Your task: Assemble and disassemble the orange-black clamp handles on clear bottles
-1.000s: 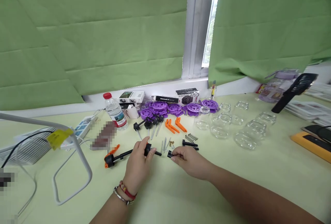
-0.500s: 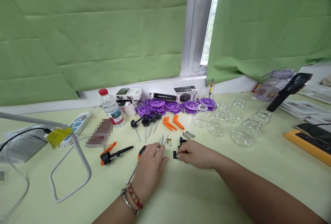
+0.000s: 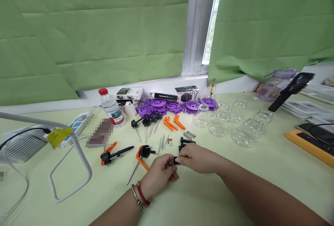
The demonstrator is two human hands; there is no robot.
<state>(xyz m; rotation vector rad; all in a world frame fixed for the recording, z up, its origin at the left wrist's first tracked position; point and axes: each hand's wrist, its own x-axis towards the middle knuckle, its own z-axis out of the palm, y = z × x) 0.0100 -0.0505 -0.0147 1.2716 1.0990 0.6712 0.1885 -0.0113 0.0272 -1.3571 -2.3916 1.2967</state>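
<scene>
My right hand [image 3: 200, 158] pinches a small black plastic part [image 3: 176, 160]. My left hand [image 3: 161, 172] is brought up against the part's left end, thumb and fingers closed; whatever they grip is hidden. Behind my right hand lie more black plastic parts [image 3: 185, 142]. Left of the hands rests a black cup-shaped piece [image 3: 145, 151] with an orange lever [image 3: 138, 156] and a metal rod [image 3: 133, 173]. Silver screws [image 3: 163, 142], small brass-coloured pieces [image 3: 170, 140] and coil springs [image 3: 189, 135] lie just beyond the fingers.
Orange levers [image 3: 169, 124], black-headed rods [image 3: 146, 128] and purple plastic parts [image 3: 173, 107] lie farther back. Clear containers [image 3: 244, 138] stand at right. At left are another black-and-orange assembly [image 3: 106, 158], a water bottle [image 3: 112, 109] and a white tubular stand [image 3: 85, 163].
My left hand has moved right and toward me from over the orange-levered piece, uncovering it, and now meets my right hand. My right hand has lifted the black part slightly nearer.
</scene>
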